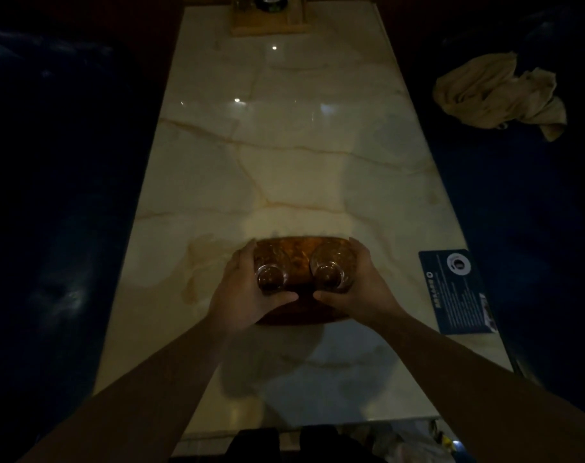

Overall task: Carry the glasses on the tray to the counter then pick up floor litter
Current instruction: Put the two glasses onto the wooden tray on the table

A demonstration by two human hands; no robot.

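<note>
Tray (297, 252): brown wooden, oval-looking, lying on the pale marble bench (284, 168) toward its near end, midway across. This is the landmark for all entries below.

Left glass (271, 277): clear, upright on the tray's left half, seen from above; contents not legible in the dim light.

Right glass (329, 272): clear, upright on the tray's right half, just beside the first, a narrow gap between them.

Left hand (247, 292): grip closed around the tray's left end, fingers curled over the far edge, thumb lying across the near side in front of the left glass. Judged placement: a symmetric hold to keep the tray level.

Right hand (354, 285): grip closed around the tray's right end in mirror fashion, thumb pointing inward toward the other thumb. Whether the palms also brace the glasses cannot be told.

Stage, judged: tray grasped; whether it is lifted cannot be told; carry to the counter not yet begun; litter step outstanding.

Blue card (456, 292): flat on the bench, right of the tray, at the bench edge.

Wooden holder (269, 20): far beyond the tray, at the bench's far end.

Crumpled cloth (498, 95): beige, well right of and beyond the tray, on the dark seat (535, 195).

Pale scraps (421, 442): nearer than the tray, low right, below the bench edge; possibly litter, unclear.
</note>
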